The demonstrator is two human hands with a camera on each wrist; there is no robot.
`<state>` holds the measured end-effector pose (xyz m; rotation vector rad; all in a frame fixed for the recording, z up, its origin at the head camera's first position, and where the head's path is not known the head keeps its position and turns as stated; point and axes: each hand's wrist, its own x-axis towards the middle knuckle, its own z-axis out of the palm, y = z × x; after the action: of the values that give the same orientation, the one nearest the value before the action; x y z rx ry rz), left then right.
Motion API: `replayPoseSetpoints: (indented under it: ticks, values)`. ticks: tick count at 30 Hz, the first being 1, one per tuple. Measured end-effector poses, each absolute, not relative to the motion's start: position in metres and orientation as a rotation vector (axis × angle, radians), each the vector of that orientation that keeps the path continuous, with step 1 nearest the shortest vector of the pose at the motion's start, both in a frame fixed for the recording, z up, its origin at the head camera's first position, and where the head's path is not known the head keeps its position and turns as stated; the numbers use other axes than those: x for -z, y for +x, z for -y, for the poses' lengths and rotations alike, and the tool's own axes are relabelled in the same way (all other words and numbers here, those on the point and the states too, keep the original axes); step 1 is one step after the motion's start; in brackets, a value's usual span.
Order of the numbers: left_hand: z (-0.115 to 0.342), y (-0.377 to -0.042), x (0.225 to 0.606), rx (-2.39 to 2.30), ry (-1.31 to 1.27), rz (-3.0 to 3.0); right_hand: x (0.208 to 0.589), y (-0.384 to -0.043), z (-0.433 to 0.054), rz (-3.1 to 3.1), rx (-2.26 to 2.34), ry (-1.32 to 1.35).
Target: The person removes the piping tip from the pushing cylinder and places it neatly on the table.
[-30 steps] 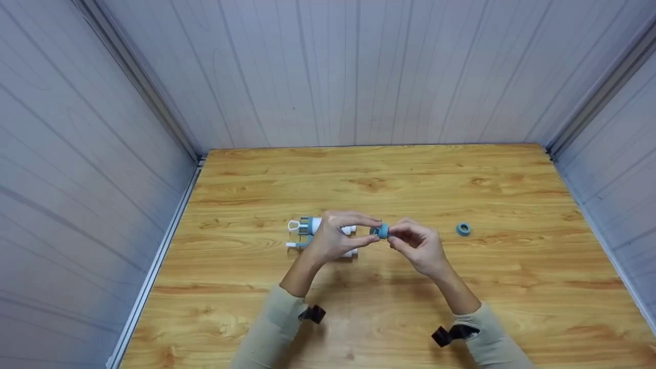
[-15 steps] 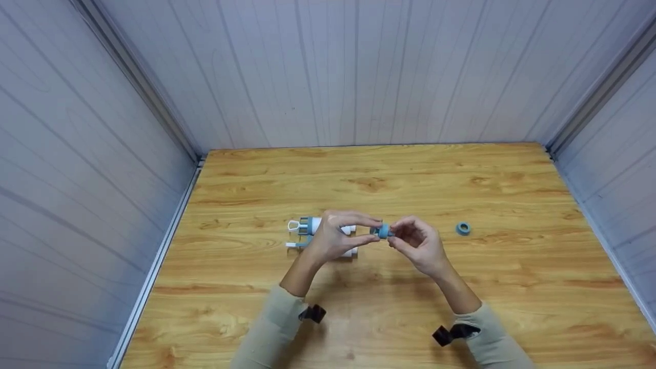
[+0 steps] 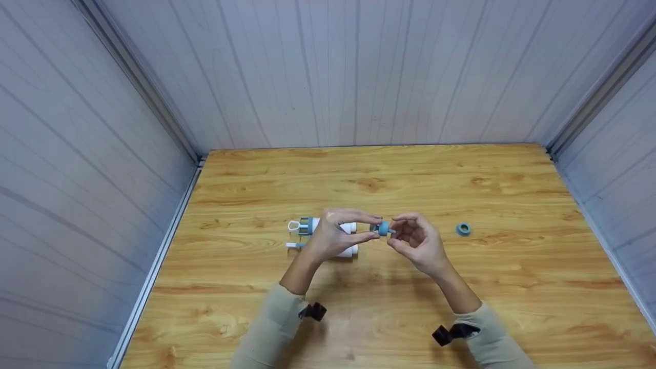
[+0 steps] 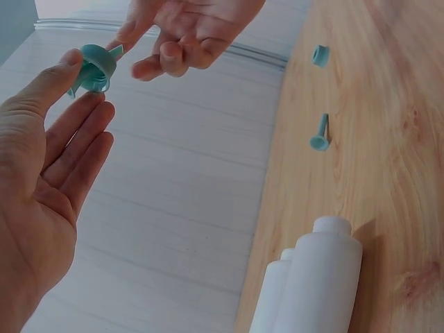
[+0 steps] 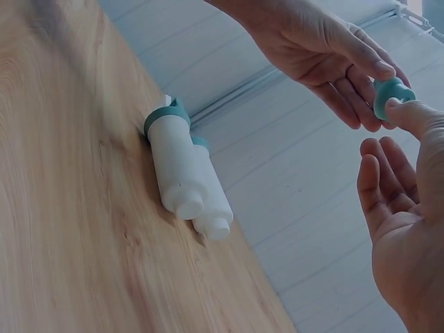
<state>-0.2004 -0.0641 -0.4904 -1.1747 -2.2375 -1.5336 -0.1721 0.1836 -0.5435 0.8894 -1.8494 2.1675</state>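
Observation:
My left hand (image 3: 333, 236) pinches a small teal cap-like piece (image 3: 383, 228) between thumb and fingers, above the table. A thin stem sticks out of its right side. Around that stem, my right hand (image 3: 417, 243) holds its thumb and index finger apart, with a gap visible in the head view. In the right wrist view the right thumb overlaps the piece, so contact there is unclear. Two white bottles (image 4: 322, 277) with teal tops (image 5: 166, 114) lie side by side beneath the left hand, which partly covers them in the head view.
A teal ring (image 3: 463, 229) lies on the wooden table (image 3: 369, 184) to the right. A teal stemmed piece with a flared end (image 4: 320, 139) lies near it in the left wrist view. Pale panel walls (image 3: 328, 72) enclose the table's back and sides.
My right thumb and index finger have spread from their pinch on the teal piece's stem, leaving more of the stem visible. The left hand keeps its hold almost unmoved.

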Motion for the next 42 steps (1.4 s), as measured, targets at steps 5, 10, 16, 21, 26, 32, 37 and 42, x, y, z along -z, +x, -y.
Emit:
replayPoseSetpoints:
  ticks: [5,10,16,21,26,32,37,42]
  values:
    - [0.060,-0.201,0.493,1.562,-1.185,2.224,0.543,-0.173,-0.181,1.812,-2.171,0.932]
    - [0.059,-0.200,0.495,1.585,-1.190,2.221,0.544,-0.173,-0.179,1.787,-2.171,0.952]
    - [0.058,-0.200,0.495,1.578,-1.192,2.217,0.544,-0.173,-0.178,1.772,-2.178,0.953]
    - [0.059,-0.199,0.496,1.573,-1.174,2.232,0.544,-0.173,-0.178,1.754,-2.184,0.981]
    - [0.062,-0.199,0.498,1.564,-1.158,2.242,0.543,-0.174,-0.179,1.752,-2.172,0.972]
    - [0.066,-0.199,0.499,1.548,-1.142,2.238,0.541,-0.176,-0.180,1.767,-2.153,0.949]
    - [0.066,-0.199,0.501,1.548,-1.120,2.231,0.541,-0.176,-0.182,1.772,-2.141,0.947]
    - [0.067,-0.200,0.501,1.530,-1.117,2.224,0.541,-0.176,-0.183,1.770,-2.140,0.954]
